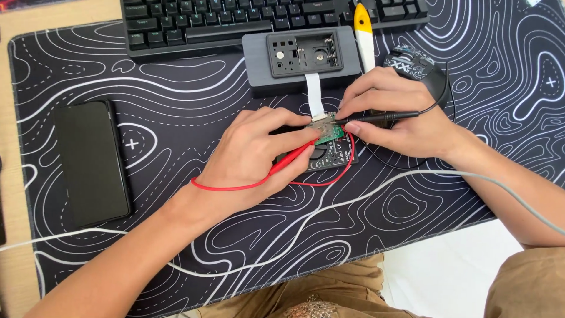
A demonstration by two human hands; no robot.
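While two hands meet at the centre of the table, each grip is closed on one probe. The left hand (259,150) pinches one red probe (292,158) between thumb and fingers, its tip angled toward 1 o'clock onto one small green circuit board (331,134). The right hand (400,112) pinches one black probe (382,117), pointing toward 9 o'clock, its tip meeting the same board. One red lead (235,188) loops from the left wrist back under the hand; one black lead (441,88) curls away at 2 o'clock. The board lies at the picture's centre, partly over one black multimeter (329,158), whose face is largely hidden by the left fingers.

One white ribbon cable (314,94) runs from the board toward 12 o'clock into one grey open housing (302,59), which shows several round openings inside. At 12 o'clock beyond it sits one black keyboard (235,20). One white-and-yellow tool (364,32) lies at 1 o'clock, just beside the housing, and one patterned dark mouse (412,62) sits behind the right hand, half covered by the knuckles. One black phone (91,162) lies face down at 9 o'clock, well apart from the hands. One grey cable (506,194) crosses the right forearm at 4 o'clock. All rests on one black desk mat (176,106) with white contour lines.
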